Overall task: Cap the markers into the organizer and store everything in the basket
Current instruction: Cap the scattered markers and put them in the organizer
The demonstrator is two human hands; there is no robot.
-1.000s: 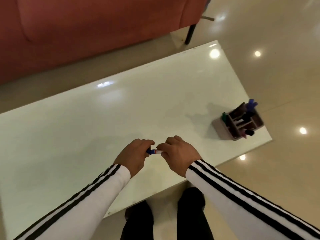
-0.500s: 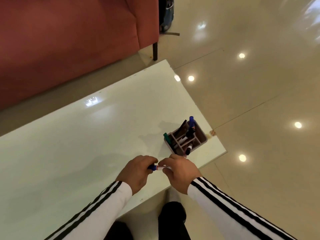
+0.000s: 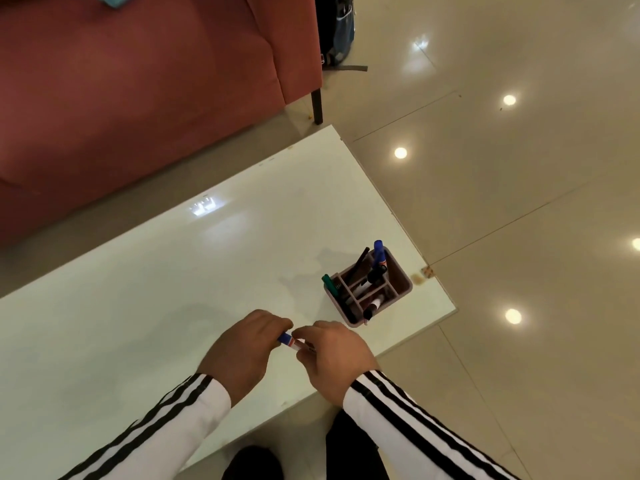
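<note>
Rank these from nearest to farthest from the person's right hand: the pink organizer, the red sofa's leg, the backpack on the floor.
From the right hand:
1. Pink organizer, just beyond, near the table's right end.
2. Sofa leg, past the table's far corner.
3. Backpack, behind the sofa, top of view.

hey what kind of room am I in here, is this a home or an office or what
Probably a living room or a lounge, though I can't be sure. A low white table stands before a red upholstered sofa on a glossy tiled floor, and a backpack leans beside the sofa.
</note>
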